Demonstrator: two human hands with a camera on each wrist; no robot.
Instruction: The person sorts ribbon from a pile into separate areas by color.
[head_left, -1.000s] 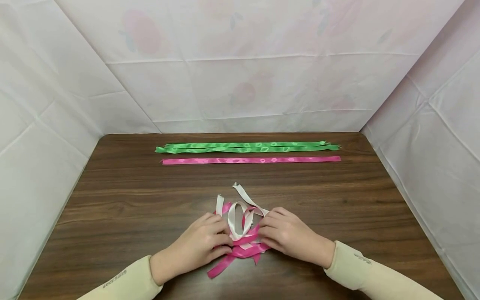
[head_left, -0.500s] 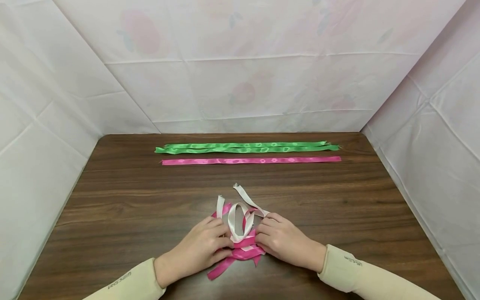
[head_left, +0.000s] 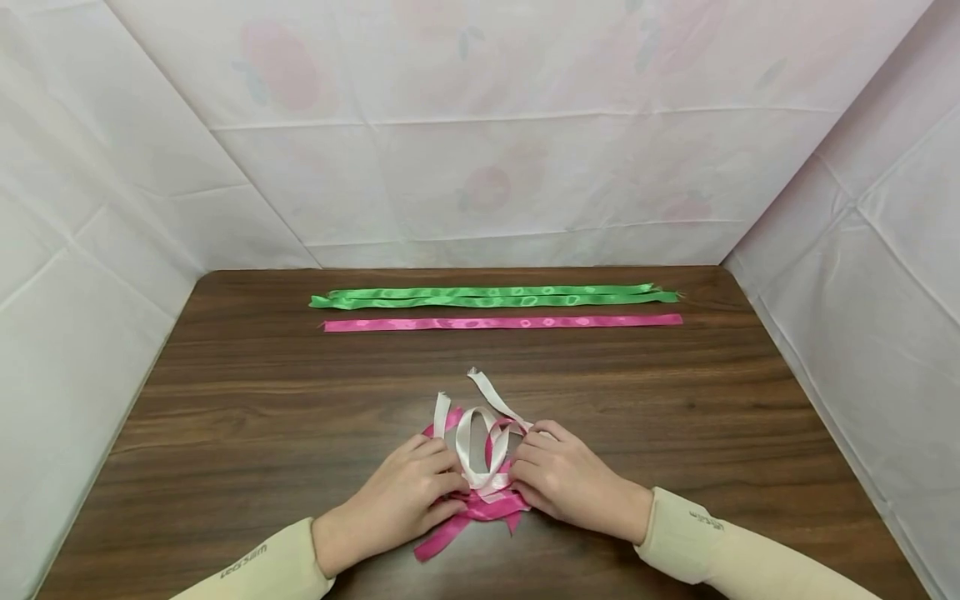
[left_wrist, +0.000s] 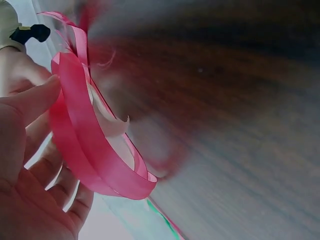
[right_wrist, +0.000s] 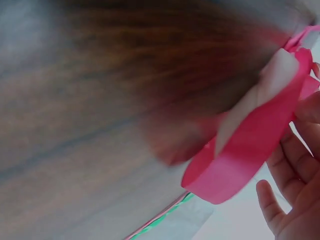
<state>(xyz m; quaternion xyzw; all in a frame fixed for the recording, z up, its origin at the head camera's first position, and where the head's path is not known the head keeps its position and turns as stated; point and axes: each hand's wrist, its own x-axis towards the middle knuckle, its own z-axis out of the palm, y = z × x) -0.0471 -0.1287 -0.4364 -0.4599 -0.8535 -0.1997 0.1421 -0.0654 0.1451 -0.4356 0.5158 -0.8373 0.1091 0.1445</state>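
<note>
Pink ribbon (head_left: 491, 505) and white ribbon (head_left: 487, 392) lie loosely looped together near the front of the table, between my two hands. On the left side, my left hand (head_left: 412, 490) pinches the pink ribbon; its thumb presses a pink loop (left_wrist: 87, 145) against the fingers in the left wrist view. My right hand (head_left: 567, 482) grips the opposite side, fingers bent at the loops. In the right wrist view, a wide pink loop (right_wrist: 245, 150) curves away from the fingertips, with white ribbon inside it. My fingers hide part of the tangle.
Farther back, green ribbons (head_left: 487, 297) lie straight across the dark wooden table (head_left: 247, 375). One pink ribbon (head_left: 502, 322) runs parallel in front of them. Pale patterned cloth (head_left: 487, 167) hangs behind and along both sides.
My right hand has shifted slightly left, closer to the left hand. The upper pink strip between them has dropped from sight, and the front of the white loop shows there now.
</note>
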